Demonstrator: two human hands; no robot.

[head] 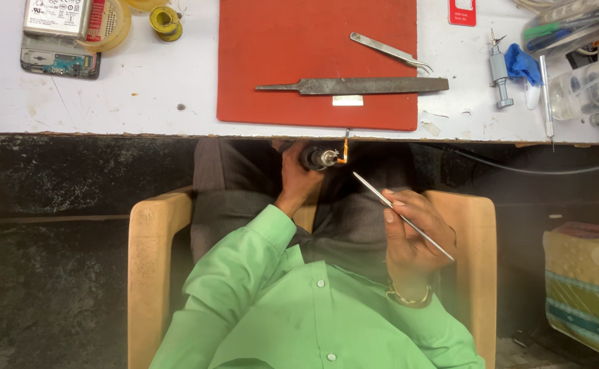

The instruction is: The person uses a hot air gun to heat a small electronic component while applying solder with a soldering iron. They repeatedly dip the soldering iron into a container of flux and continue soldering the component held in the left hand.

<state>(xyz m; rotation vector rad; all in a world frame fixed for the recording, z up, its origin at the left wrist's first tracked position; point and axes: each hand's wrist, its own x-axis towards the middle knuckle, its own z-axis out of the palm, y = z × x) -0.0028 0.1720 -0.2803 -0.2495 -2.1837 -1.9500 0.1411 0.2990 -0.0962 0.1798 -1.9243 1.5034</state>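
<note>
Below the worktop's [108, 102] near edge, left hand [298, 179] grips a small torch [318, 158]; right hand [412, 236] pinches a thin metal rod [402, 216]. On the red mat [279, 75] lie a file [354, 86] and tweezers [389, 51].

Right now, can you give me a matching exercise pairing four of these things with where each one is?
Things:
1. flat metal file
2. thin metal rod
3. dark cylindrical tool
4. yellow spool

Places:
A. held in the right hand
B. on the white table, left of the mat
C. lying on the red mat
D. held in the left hand, below the table edge

Pairs: 1-C, 2-A, 3-D, 4-B
</note>
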